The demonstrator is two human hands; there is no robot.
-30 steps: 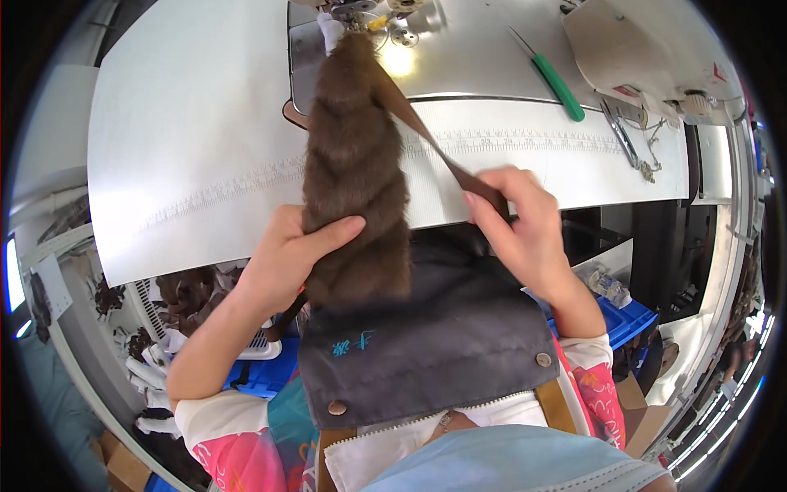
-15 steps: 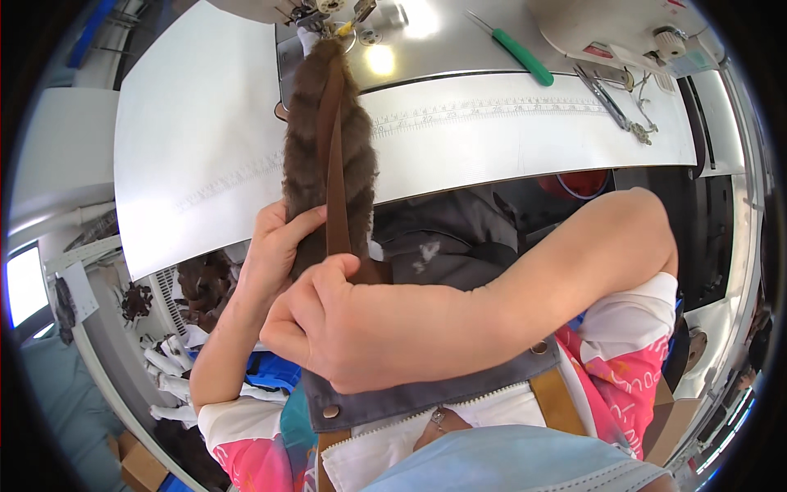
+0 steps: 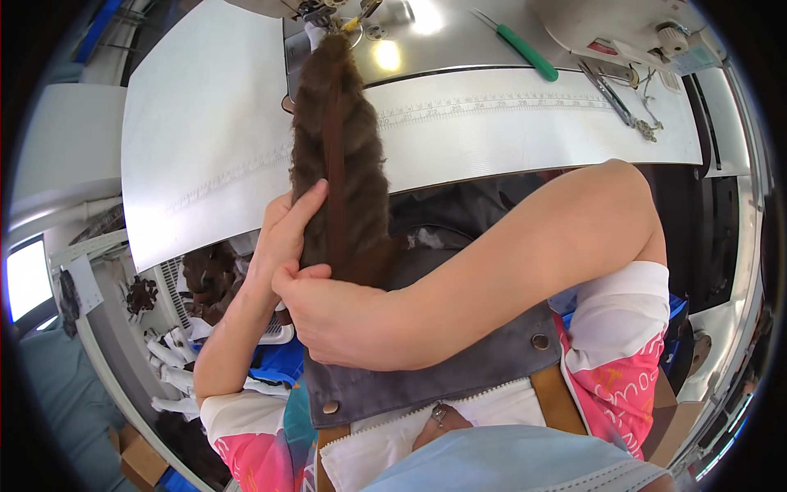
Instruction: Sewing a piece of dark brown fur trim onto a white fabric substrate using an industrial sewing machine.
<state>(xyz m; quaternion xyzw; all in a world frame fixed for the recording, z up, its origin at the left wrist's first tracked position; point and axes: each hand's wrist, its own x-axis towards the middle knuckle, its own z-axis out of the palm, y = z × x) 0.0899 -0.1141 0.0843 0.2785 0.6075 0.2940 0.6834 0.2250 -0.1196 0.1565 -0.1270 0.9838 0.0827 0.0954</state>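
Observation:
A long piece of brown fur (image 3: pixel 365 180) runs from the sewing machine's foot (image 3: pixel 316 10) down over the table edge toward my lap. Along its middle lies a flat brown ribbon (image 3: pixel 334 164). My left hand (image 3: pixel 285 230) grips the fur's left edge, its thumb on top beside the ribbon and its other fingers hidden beneath. Crossed over in front of me, my right hand (image 3: pixel 340 320) is closed at the near end of the fur and ribbon. Its thumb and bent index finger pinch there; the ribbon's end is hidden at that spot.
A white table (image 3: pixel 492 123) with a printed ruler scale spreads under the fur. A green-handled awl (image 3: pixel 527 53) and metal tweezers (image 3: pixel 607 90) lie at the back right, near the machine body (image 3: pixel 590 25). Dark brown fur pieces (image 3: pixel 211 279) sit below the table at left.
My right hand has moved left and slightly up, closer to my left hand. The left thumb has slid farther up the fur. The ribbon, raised before, now lies flatter against it.

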